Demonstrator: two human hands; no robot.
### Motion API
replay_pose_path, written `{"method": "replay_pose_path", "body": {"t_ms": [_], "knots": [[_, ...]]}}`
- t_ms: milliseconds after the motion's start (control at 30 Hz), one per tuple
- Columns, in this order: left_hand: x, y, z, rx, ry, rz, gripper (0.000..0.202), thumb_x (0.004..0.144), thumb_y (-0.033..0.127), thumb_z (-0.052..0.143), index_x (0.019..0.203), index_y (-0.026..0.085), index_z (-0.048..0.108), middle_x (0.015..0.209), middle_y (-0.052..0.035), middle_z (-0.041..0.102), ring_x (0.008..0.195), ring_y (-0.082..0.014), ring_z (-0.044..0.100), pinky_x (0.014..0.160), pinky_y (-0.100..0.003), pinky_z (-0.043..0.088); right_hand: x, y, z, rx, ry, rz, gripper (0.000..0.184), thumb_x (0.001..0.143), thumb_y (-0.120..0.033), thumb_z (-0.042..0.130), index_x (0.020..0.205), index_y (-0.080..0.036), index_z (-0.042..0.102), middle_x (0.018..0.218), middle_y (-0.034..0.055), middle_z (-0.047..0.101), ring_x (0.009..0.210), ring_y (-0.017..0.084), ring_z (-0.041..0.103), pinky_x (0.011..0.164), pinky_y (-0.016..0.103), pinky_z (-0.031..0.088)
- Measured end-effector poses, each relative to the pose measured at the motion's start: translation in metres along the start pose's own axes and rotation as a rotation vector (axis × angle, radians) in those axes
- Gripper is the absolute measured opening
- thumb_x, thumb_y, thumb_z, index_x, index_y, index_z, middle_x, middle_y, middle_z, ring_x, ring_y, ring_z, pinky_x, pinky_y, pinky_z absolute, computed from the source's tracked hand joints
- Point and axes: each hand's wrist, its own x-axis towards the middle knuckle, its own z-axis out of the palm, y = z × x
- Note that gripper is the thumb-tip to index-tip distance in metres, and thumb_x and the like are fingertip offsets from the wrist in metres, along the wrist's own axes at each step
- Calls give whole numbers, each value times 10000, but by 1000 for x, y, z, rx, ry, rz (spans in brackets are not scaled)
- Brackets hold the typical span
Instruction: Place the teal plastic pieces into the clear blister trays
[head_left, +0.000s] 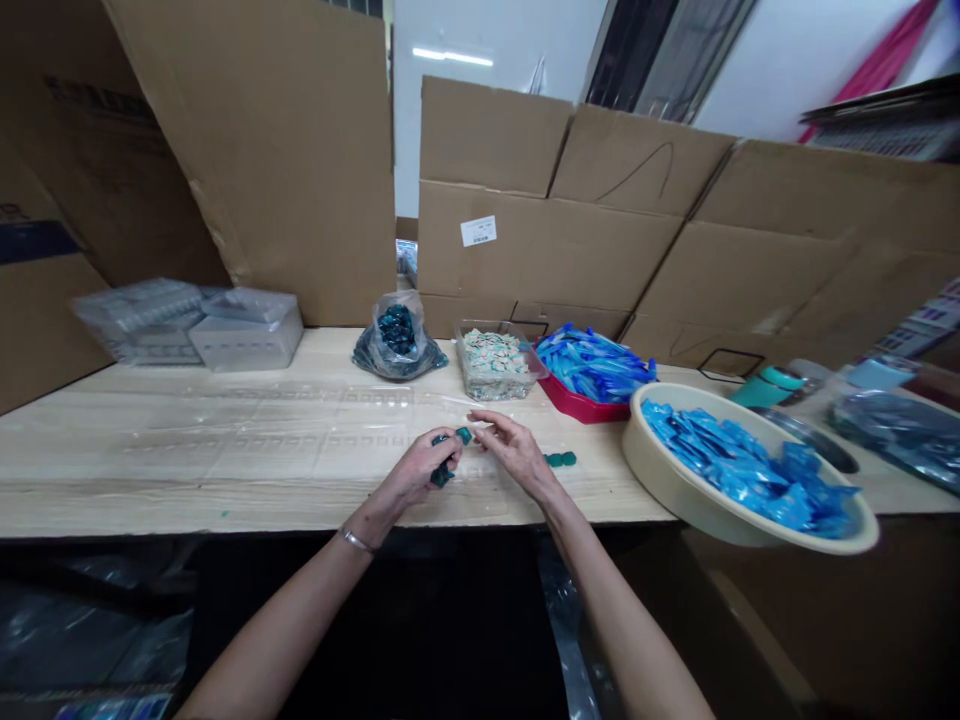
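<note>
My left hand (420, 470) is closed around several small dark teal pieces (442, 474), with one piece poking out at its fingertips. My right hand (514, 448) hovers just to the right, fingers loosely curled and pinching toward that piece. Both hands rest over a clear plastic blister tray (315, 420) lying flat on the wooden table (150, 460). Two more teal pieces (561, 459) lie on the table just right of my right hand.
A bag of dark teal pieces (397, 335), a clear tub of small pale parts (495, 358), a red tray of blue packets (592, 370) and a cream bowl of blue packets (742, 465) stand behind and right. Stacked clear trays (187, 322) sit far left. Cardboard walls surround.
</note>
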Motion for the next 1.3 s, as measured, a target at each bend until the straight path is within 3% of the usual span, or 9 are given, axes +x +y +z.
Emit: {"method": "replay_pose_path", "body": {"t_ms": [233,367,467,567,667,767,833,1000,1300], "knots": [[-4,7,13,-79,-186,-91,258,769,406,548,742,156,489,619,25,451,442,-41,351,338,-152,170,-12,-7,-21,14,-63,-113,226,782,-339,626,976,-240,686,1042,48,650,993,185,589,893,336,461],[-8,8,22,-229,-262,-155,253,751,381,601,782,149,506,687,12,455,518,-48,404,349,-143,186,-23,-12,-26,-57,-115,-190,220,798,-316,619,995,-240,681,1015,53,646,960,179,592,868,330,471],[-11,7,28,-371,-315,-255,264,743,373,630,851,150,538,719,14,441,521,-38,391,345,-132,182,-30,-11,-34,-46,-55,-154,198,793,-312,625,962,-230,685,968,53,646,882,167,608,752,288,507],[-14,6,33,-536,-302,-330,287,753,354,635,946,151,572,745,13,431,530,-23,379,340,-110,176,-28,-3,-61,-143,121,-86,205,792,-334,617,957,-227,676,943,48,639,760,150,613,646,272,510],[-15,6,34,-688,-287,-411,276,749,302,649,961,138,587,746,8,422,536,-19,373,325,-95,158,-13,16,-102,-422,285,-88,189,798,-327,604,919,-200,674,879,54,642,723,158,603,668,296,494],[-15,8,33,-777,-283,-454,237,738,245,659,934,128,595,736,4,411,538,-23,374,309,-88,138,7,42,-137,-664,248,-123,146,791,-278,612,859,-167,677,840,71,652,782,183,603,733,312,469],[-15,10,30,-793,-266,-454,221,736,220,657,928,127,599,736,3,407,538,-25,372,305,-82,141,19,58,-148,-745,174,-136,124,788,-244,613,836,-151,679,820,77,658,786,183,603,738,307,459],[-16,11,23,-798,-212,-471,220,725,198,663,925,122,611,742,-2,404,540,-28,364,305,-79,157,35,81,-148,-814,80,-104,98,788,-201,609,817,-147,685,805,71,670,771,163,608,720,274,458],[-13,6,17,-806,-139,-491,215,707,156,668,910,105,623,730,-15,420,530,-31,382,294,-80,160,44,91,-146,-878,124,-26,116,768,-229,638,823,-148,699,831,82,682,783,173,617,727,271,452]]}}
